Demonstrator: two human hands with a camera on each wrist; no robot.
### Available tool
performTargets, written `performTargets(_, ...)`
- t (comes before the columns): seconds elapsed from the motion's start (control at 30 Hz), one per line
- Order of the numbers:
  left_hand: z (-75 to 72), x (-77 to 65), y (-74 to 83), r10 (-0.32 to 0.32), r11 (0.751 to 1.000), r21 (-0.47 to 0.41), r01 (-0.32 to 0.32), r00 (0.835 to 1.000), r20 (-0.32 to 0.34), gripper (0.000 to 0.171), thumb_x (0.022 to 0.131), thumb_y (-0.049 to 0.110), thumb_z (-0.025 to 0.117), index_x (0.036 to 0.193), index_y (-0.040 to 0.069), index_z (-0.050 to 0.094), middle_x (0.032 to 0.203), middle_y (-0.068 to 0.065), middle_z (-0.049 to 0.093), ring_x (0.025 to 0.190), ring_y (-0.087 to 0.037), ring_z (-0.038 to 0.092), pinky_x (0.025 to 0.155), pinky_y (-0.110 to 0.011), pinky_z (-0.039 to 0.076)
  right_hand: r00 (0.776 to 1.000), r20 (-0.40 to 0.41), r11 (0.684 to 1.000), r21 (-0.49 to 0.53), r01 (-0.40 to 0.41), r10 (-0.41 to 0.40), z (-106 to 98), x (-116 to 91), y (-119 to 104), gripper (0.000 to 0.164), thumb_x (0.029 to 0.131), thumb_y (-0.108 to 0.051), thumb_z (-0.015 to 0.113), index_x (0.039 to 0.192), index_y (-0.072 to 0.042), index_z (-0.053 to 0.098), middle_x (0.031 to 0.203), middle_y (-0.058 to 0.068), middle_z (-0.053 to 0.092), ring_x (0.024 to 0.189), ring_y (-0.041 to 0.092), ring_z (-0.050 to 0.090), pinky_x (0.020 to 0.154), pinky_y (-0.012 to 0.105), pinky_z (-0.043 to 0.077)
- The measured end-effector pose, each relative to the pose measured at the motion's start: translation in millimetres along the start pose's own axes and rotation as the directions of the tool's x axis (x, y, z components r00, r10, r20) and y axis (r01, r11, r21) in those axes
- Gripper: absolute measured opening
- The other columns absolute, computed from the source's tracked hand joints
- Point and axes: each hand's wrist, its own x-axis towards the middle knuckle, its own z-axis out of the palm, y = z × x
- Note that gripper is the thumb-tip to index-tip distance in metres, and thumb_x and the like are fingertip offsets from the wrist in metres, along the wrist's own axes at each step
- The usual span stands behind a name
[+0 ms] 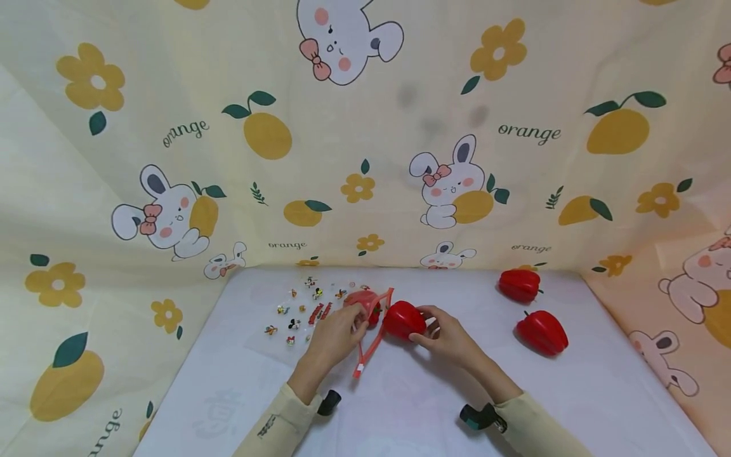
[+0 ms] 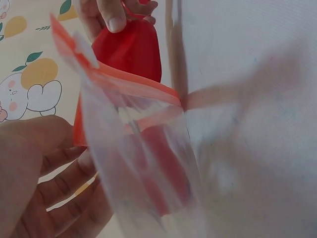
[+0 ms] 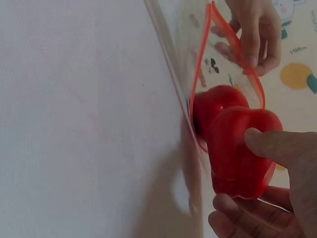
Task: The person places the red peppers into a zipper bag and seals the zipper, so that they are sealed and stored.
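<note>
A clear zip bag (image 1: 288,348) with a red-orange zip edge and small cartoon prints lies on the table, its mouth spread apart. My left hand (image 1: 337,333) pinches the far side of that mouth between thumb and fingers. In my right hand (image 1: 448,333) a shiny red bell pepper (image 1: 403,320) is gripped, thumb on one side and fingers on the other, right at the bag's opening. Inside the bag sits another red bell pepper (image 3: 218,101), partly hidden by the held one in the right wrist view. Through the plastic it looks blurred in the left wrist view.
Two more red bell peppers, one farther back (image 1: 520,285) and one nearer (image 1: 542,333), lie on the right of the white-covered table (image 1: 400,406). A patterned cloth (image 1: 365,127) with rabbits and oranges stands behind the table and along its sides.
</note>
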Motion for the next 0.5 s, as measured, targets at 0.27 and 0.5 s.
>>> performTargets(0.27, 1.7, 0.2, -0.3, 0.022, 0.999, 0.028, -0.022, 1.000, -0.019, 0.011, 0.101, 0.023, 0.075, 0.107, 0.021, 0.067, 0.084, 0.012, 0.062, 0.071, -0.006, 0.054, 0.060, -0.021, 0.046, 1.000, -0.003, 0.999, 0.026, 0.018, -0.018, 11.4, 3.4, -2.5, 0.065, 0.090, -0.024, 0.089, 0.144, -0.006, 0.059, 0.126, 0.011, 0.069, 0.090, 0.017, 0.066, 0.074, 0.027, 0.058)
performTargets(0.5, 3.1, -0.9, -1.4, 0.087, 0.995, 0.051, -0.084, 0.995, -0.056, 0.011, 0.100, 0.020, 0.076, 0.105, 0.021, 0.067, 0.083, 0.012, 0.062, 0.068, -0.004, 0.052, 0.057, -0.021, 0.044, 0.999, -0.032, 0.995, 0.101, -0.018, 0.022, 24.3, 6.6, -4.7, 0.069, 0.090, -0.023, 0.088, 0.147, -0.007, 0.053, 0.128, 0.013, 0.069, 0.091, 0.016, 0.068, 0.079, 0.031, 0.062)
